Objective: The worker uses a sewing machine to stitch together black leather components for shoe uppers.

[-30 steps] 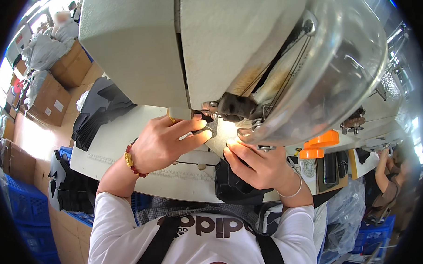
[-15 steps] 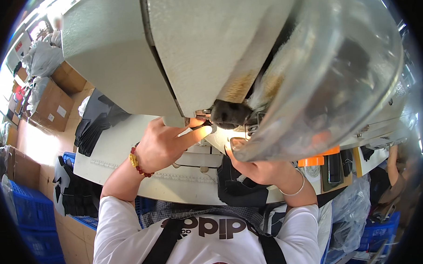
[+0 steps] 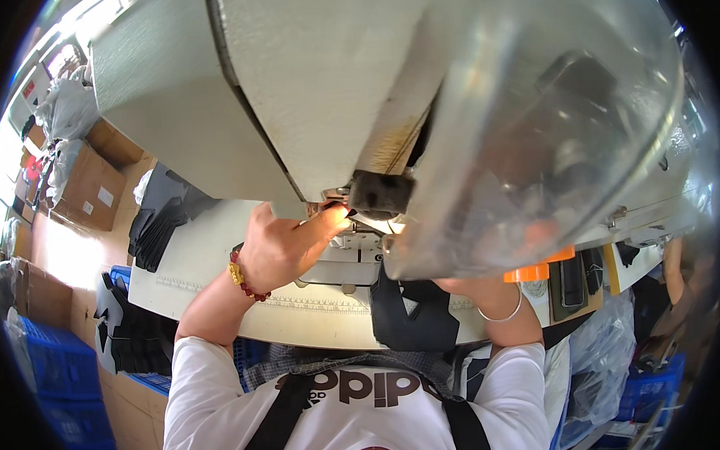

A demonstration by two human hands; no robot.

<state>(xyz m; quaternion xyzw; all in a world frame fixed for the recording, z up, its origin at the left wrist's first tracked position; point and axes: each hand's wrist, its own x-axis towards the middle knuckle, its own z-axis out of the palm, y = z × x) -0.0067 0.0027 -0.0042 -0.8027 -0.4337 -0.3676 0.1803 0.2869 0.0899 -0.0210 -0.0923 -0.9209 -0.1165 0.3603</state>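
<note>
Under the boxy, pebbled machine head (image 3: 315, 84), a bent-fingered left hand (image 3: 285, 242).

Above the left hand's fingers (image 3: 326, 224), the machine housing (image 3: 173, 104) looks painted, finely pebbled and softly glossy. Just right of them, the dark block (image 3: 381, 194) is matt and rough. Further right, the guard (image 3: 548, 171) is clear, glossy plastic, hazy in places. Below them, the worktop (image 3: 195, 266) is smooth with a low sheen; below right, the black pieces (image 3: 415, 326) look matt. Far left, the carton (image 3: 93, 187) is dull cardboard.
</note>
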